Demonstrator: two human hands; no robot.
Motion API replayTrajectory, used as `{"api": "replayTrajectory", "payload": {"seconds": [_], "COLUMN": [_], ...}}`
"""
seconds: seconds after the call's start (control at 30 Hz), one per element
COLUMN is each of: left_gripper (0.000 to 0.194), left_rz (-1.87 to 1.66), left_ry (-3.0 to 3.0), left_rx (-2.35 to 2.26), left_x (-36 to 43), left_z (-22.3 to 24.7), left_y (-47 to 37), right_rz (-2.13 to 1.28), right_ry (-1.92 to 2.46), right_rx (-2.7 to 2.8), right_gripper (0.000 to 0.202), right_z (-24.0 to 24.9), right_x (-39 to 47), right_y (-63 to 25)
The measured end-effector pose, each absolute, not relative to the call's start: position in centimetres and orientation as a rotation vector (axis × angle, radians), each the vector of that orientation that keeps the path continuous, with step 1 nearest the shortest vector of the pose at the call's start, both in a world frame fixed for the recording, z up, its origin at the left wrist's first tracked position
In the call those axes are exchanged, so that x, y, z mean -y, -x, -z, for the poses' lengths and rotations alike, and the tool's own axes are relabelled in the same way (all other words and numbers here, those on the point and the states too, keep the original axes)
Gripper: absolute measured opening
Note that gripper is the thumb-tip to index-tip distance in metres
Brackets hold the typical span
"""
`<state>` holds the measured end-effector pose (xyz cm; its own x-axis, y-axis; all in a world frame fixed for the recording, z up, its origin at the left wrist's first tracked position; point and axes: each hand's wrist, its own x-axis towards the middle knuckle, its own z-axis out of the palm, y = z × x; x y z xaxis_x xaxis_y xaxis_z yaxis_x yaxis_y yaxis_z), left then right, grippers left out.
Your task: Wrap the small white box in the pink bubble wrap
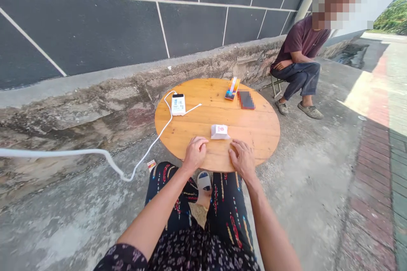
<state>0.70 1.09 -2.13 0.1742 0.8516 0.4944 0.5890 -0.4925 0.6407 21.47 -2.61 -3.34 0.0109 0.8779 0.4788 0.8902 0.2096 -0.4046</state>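
Observation:
My left hand [194, 152] rests on the near edge of a round wooden table [254, 135], fingers loosely curled, holding nothing. On the same edge my right hand [242, 157] lies palm down with its fingers spread, also empty. A small white packet with a red mark [219, 131] sits on the table just beyond and between the two hands, touched by neither.
A white power bank [178, 104] with a white cable [95, 152] lies at the table's far left. A colourful box [232, 88] and a dark phone [246, 99] lie at the far side. A person [299, 59] sits on a stool beyond the table. A concrete ledge [95, 93] runs along the wall.

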Motion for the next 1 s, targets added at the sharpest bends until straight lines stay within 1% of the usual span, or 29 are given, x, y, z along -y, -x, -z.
{"api": "replayTrajectory", "payload": {"seconds": [1.0], "left_gripper": [0.026], "left_rz": [-1.214], "left_ry": [-2.284], "left_rx": [-1.378], "left_x": [-1.12], "left_z": [2.83], "left_y": [-0.87], "right_rz": [0.033], "right_ry": [1.661], "right_rx": [1.828], "right_gripper": [0.027], "right_z": [3.56], "right_x": [2.54], "right_y": [-21.28]}}
